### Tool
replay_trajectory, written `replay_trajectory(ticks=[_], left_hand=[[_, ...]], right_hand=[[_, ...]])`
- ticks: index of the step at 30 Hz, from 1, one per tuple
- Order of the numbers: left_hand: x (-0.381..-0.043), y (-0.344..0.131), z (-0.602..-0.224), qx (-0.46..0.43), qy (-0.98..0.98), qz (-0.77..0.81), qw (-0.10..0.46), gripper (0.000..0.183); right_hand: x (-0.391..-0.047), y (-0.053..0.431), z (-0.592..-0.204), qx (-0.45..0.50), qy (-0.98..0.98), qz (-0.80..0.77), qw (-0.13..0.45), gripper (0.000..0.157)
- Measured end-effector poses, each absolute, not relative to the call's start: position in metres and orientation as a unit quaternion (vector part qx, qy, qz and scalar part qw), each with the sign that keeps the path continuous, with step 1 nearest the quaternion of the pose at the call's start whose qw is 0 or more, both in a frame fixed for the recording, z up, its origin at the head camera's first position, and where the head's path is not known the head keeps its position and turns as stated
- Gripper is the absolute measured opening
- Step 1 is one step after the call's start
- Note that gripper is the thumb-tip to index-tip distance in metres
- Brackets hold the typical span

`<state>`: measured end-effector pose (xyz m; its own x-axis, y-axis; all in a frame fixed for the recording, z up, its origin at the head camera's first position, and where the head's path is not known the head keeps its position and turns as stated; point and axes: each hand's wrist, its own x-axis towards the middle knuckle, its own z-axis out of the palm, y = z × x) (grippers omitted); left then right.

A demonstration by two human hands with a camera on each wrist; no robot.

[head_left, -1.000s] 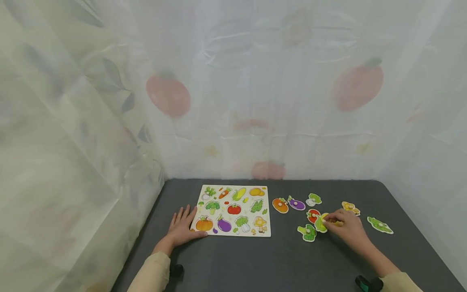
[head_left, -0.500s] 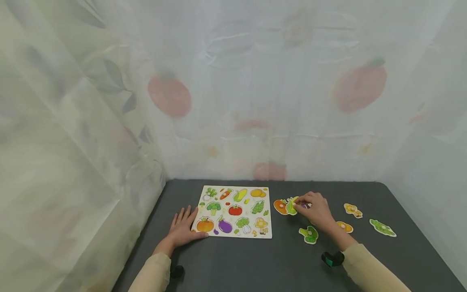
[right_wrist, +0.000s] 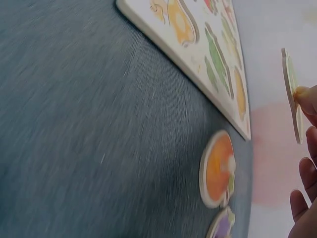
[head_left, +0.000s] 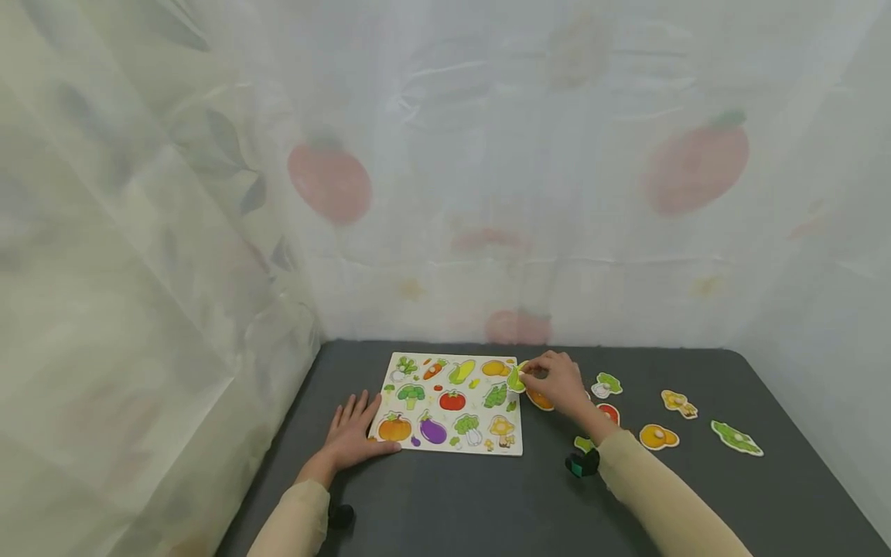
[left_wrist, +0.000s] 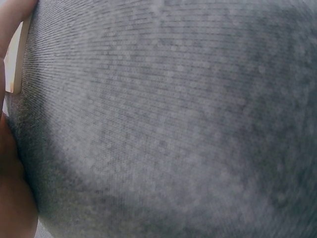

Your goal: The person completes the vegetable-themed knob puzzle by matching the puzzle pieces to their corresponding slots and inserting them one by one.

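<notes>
A white vegetable puzzle board [head_left: 429, 398] lies on the dark table. My left hand [head_left: 348, 433] rests with spread fingers at its lower left corner, the thumb on the board's edge; the left wrist view catches only part of this hand. My right hand [head_left: 560, 383] pinches a yellow-green corn puzzle piece [head_left: 515, 379] between thumb and fingertips, over the board's upper right edge. In the right wrist view the corn piece [right_wrist: 292, 94] is raised and seen nearly edge-on. Under the right hand lies a pumpkin piece [head_left: 541, 400], partly covered, with an eggplant piece [right_wrist: 221, 228] beside it.
Right of the board lie a bok choy piece [head_left: 607, 384], a tomato piece [head_left: 609, 413] and a broccoli piece [head_left: 583, 444], the last two partly behind the right arm. Farther right are potato [head_left: 657, 437], mushroom [head_left: 678, 403] and pea pod [head_left: 736, 439] pieces. Curtains surround the table.
My right hand has carried the corn piece leftward from among the loose pieces to the board's right edge. The left hand has stayed in place at the board's corner.
</notes>
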<state>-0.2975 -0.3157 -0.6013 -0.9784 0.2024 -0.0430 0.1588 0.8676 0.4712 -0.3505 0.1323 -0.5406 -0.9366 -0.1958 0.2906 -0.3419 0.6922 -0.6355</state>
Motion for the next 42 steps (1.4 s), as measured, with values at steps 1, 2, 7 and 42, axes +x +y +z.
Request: replay_trajectory(ticks=[1, 2, 7, 42], left_hand=[[-0.297, -0.315, -0.599, 0.093, 0.965, 0.242, 0.047, 0.123], [-0.296, -0.314, -0.598, 0.093, 0.966, 0.238, 0.049, 0.123], [-0.294, -0.312, -0.591, 0.091, 0.968, 0.226, 0.056, 0.121], [-0.292, -0.311, -0.593, 0.097, 0.966, 0.238, 0.033, 0.121]], right_hand=[[-0.353, 0.128, -0.541, 0.148, -0.915, 0.362, 0.099, 0.011], [-0.355, 0.124, -0.541, 0.148, -0.916, 0.360, 0.095, 0.011], [-0.367, 0.103, -0.546, 0.145, -0.922, 0.347, 0.089, 0.013], [-0.397, 0.003, -0.577, 0.050, -0.952, 0.286, 0.097, 0.016]])
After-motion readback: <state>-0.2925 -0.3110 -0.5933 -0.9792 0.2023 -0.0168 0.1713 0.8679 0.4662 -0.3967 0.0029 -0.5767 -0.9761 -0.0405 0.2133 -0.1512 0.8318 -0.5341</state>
